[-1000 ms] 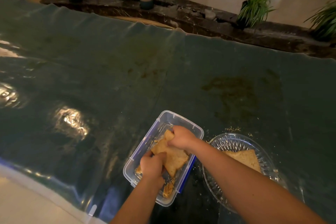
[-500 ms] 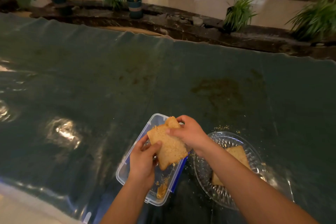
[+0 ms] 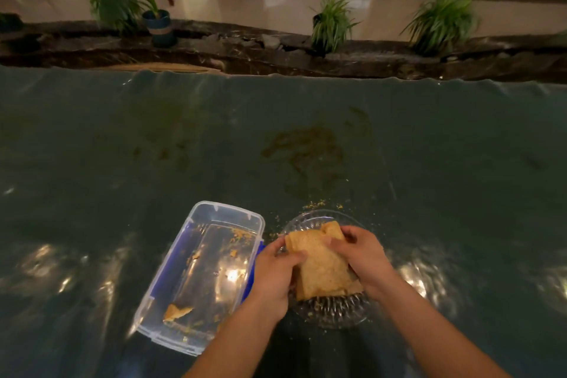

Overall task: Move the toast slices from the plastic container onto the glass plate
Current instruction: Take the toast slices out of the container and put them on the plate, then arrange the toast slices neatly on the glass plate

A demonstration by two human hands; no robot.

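Golden-brown toast slices (image 3: 322, 267) sit in a little stack between both of my hands, right over the round clear glass plate (image 3: 333, 311). My left hand (image 3: 276, 273) pinches the left edge of the stack, thumb on top and fingers curled under. My right hand (image 3: 363, 258) presses down on the right side, fingers bent over the top slice. I cannot tell if the bottom of the stack touches the plate yet.

Just beside the plate, on its left, is the clear plastic box with blue clips (image 3: 196, 273). Only a small broken bit of toast (image 3: 177, 311) lies in its near corner, with crumbs (image 3: 241, 235) at the far end. More crumbs dot the dark green shiny table cover (image 3: 153, 147) behind the plate. Green plants in pots (image 3: 333, 21) stand far back.
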